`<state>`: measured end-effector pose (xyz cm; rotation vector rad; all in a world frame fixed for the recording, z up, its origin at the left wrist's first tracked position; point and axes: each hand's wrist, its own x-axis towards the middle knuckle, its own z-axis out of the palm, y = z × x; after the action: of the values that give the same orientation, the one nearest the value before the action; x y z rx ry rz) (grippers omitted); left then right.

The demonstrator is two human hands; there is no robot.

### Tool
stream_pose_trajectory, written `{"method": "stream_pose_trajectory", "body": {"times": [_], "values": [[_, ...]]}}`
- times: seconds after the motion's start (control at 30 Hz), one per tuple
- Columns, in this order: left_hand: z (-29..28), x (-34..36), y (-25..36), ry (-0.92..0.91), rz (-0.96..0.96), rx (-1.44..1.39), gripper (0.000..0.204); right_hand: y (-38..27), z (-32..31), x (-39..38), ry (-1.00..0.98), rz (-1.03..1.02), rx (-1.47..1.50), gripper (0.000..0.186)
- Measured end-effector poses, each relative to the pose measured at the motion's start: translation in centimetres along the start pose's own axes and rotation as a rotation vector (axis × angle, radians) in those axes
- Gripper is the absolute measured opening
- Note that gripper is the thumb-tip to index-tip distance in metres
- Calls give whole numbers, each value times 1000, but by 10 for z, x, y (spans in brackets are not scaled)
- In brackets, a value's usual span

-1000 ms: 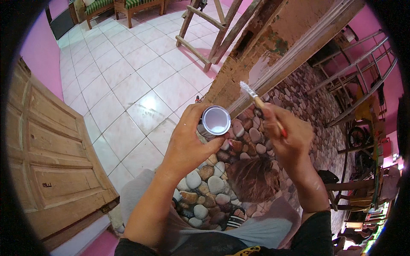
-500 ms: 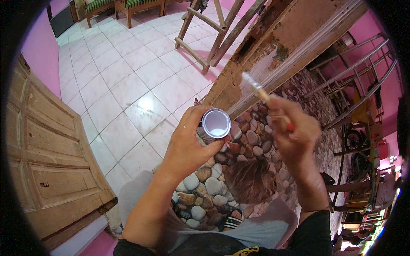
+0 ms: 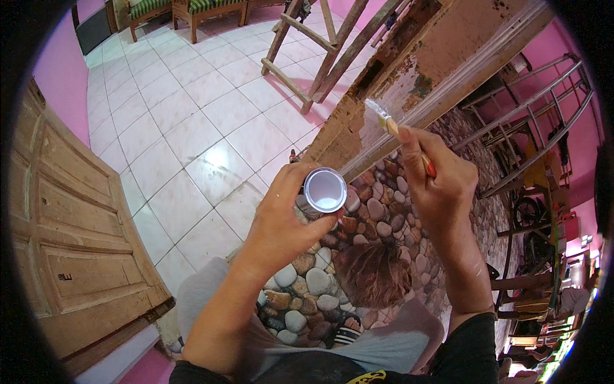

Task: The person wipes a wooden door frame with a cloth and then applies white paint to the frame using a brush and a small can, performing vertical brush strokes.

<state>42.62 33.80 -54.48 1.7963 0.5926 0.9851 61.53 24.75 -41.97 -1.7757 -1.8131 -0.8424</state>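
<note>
My left hand [image 3: 284, 214] is wrapped round a small metal paint can [image 3: 325, 190], its open top facing up and pale paint showing inside. In my right hand [image 3: 441, 176] is a paintbrush [image 3: 390, 123] with a light wooden handle tipped in red. Its bristles are coated white and point up and left, over the brown wooden door frame [image 3: 358, 134]. Streaks of white paint run along the frame's grooved edge. I cannot tell whether the bristles touch the wood.
A wooden panel door [image 3: 89, 237] stands at the left. Beyond, a wooden stepladder [image 3: 307, 51] rests on white floor tiles [image 3: 185, 134]. Pebble-patterned flooring [image 3: 320, 281] and a dark brown cloth-like piece [image 3: 374, 272] lie below my hands. Metal railings [image 3: 531, 115] stand at the right.
The paintbrush and my right hand have shifted slightly, the bristles now a little higher and blurred less. The can in my left hand has barely moved.
</note>
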Motion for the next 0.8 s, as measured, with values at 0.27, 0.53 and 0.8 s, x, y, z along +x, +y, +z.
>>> {"method": "stream_pose_trajectory", "body": {"times": [0.27,0.53,0.8], "values": [[-5,1,2,15,1,-3,58,-1,-61,43,318,122,53,23],[-15,-3,5,11,-22,0,58,1,-45,22,305,-246,-308,32],[-23,-5,11,35,-14,-1,59,-12,-16,-42,-205,36,-154,36]]}}
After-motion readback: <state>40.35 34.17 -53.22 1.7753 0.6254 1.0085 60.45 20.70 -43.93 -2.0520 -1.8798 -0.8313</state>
